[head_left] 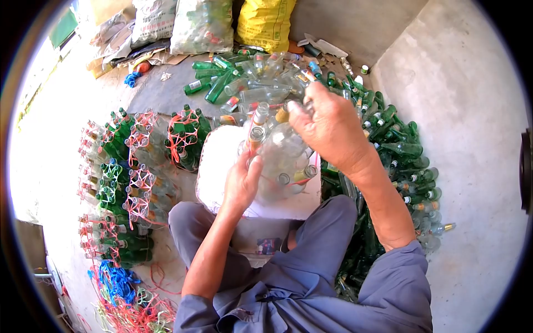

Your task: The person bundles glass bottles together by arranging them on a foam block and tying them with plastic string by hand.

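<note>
Clear glass bottles (275,150) stand in a cluster on a white pad (216,166) in front of my knees, some blurred. A red plastic string (252,145) runs along the necks at the cluster's left side. My left hand (243,180) is at that side, thumb and fingers closed around the string's lower end, against the bottles. Above the cluster's right side my right hand (333,125) is raised in a fist. Its fingertips are smeared by motion, and what they hold cannot be made out. Another bottle neck with red string (306,173) shows at the lower right.
Bundles of string-tied bottles (116,186) stand at the left. Loose green bottles (219,86) and clear ones lie at the back, and a bottle heap (400,150) lines the right. Blue string (117,282) and red string lie lower left. Full sacks (202,25) stand behind.
</note>
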Action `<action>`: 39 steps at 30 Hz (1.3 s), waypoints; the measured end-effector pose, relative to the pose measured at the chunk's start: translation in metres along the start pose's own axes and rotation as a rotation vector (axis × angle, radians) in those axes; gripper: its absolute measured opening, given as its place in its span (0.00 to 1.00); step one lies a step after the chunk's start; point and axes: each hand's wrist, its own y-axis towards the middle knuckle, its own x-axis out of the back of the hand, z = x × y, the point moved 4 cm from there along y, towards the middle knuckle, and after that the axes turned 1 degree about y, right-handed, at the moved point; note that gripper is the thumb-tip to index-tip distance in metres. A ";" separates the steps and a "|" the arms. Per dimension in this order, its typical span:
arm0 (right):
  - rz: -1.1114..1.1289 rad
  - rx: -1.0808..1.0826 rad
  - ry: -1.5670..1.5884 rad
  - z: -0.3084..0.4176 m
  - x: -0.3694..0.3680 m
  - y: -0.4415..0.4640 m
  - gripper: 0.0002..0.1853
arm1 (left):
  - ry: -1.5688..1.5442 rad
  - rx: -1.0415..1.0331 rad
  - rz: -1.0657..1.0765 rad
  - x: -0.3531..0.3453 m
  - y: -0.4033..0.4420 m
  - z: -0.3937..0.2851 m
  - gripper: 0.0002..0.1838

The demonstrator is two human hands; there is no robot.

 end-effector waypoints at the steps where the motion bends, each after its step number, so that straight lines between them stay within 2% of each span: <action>1: 0.002 0.080 -0.018 0.008 -0.004 0.000 0.14 | 0.003 0.007 -0.003 0.001 0.000 -0.002 0.28; 3: 0.019 0.163 -0.057 0.022 -0.011 -0.004 0.13 | 0.011 0.023 -0.004 0.003 -0.001 -0.006 0.28; 7: -0.014 0.069 -0.018 0.008 -0.006 -0.001 0.14 | 0.053 -0.047 -0.036 0.000 -0.001 -0.002 0.28; 17: -0.055 0.065 -0.051 0.005 -0.013 0.009 0.13 | 0.097 -0.056 -0.027 0.000 0.000 0.003 0.29; 20: -0.091 -0.036 -0.037 -0.018 -0.012 0.011 0.14 | 0.111 -0.039 -0.019 -0.001 -0.001 0.000 0.29; 22: -0.130 -0.023 -0.054 -0.032 -0.010 0.011 0.15 | 0.110 0.015 0.024 0.000 -0.001 -0.004 0.29; 24: -0.114 -0.052 -0.113 -0.036 -0.007 0.009 0.15 | 0.126 -0.050 -0.019 -0.001 0.000 -0.001 0.29; 30: -0.104 0.067 -0.174 -0.001 -0.016 0.000 0.14 | 0.107 -0.031 -0.004 -0.001 0.000 -0.004 0.29; 39: -0.115 0.032 -0.042 -0.013 -0.015 -0.009 0.15 | 0.102 -0.095 -0.034 -0.001 0.002 0.003 0.27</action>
